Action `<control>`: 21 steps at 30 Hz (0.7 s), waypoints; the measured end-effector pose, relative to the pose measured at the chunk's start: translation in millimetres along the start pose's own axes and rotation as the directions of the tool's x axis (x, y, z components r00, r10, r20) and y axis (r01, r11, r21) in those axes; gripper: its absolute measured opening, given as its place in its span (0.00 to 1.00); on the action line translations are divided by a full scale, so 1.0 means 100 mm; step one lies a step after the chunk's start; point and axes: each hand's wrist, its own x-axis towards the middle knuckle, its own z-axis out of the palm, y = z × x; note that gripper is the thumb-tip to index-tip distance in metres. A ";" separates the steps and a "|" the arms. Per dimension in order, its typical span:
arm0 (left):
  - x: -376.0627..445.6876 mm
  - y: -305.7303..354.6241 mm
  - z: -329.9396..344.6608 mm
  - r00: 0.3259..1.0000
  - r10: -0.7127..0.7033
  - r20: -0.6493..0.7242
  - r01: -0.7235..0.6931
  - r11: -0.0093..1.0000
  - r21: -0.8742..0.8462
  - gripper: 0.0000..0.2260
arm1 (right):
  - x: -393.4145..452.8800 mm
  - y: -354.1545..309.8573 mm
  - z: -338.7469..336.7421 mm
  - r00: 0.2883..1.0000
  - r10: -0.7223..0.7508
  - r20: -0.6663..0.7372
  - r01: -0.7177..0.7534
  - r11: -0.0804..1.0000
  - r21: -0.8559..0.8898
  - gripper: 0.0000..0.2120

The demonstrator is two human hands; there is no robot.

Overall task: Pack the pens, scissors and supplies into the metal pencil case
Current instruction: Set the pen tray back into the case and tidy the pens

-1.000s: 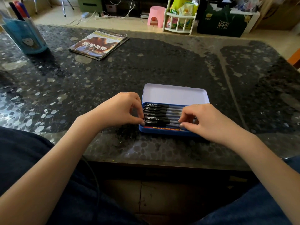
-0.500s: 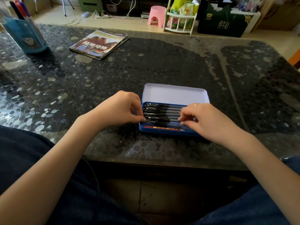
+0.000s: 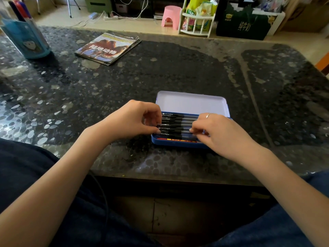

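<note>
Here, the left hand pinches the cap end of a pen at nine o'clock of the open case; the right hand, at three o'clock, pinches its other end. The pens lie side by side inside, near the tabletop's six o'clock edge. Light, stiff, smooth, likely to roll: best held at both ends.

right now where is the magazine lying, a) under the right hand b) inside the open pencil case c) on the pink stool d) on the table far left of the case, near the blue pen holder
d: the magazine lies flat on the table, well beyond and to the left of the metal pencil case, not far from the blue pen holder.
</note>
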 end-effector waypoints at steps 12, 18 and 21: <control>0.03 -0.02 0.06 1.000 0.028 0.002 -0.028 0.998 0.055 0.02 | 0.01 0.03 0.02 0.999 0.043 0.008 -0.044 0.980 0.193 0.07; 0.01 -0.04 0.02 1.000 0.014 0.015 -0.015 0.997 0.071 0.05 | 0.02 0.03 0.04 0.998 0.055 0.020 -0.058 0.976 0.211 0.03; 0.01 -0.02 0.03 1.000 0.006 0.003 -0.007 0.998 0.069 0.06 | 0.02 0.04 0.04 0.998 0.055 0.028 -0.060 0.975 0.214 0.03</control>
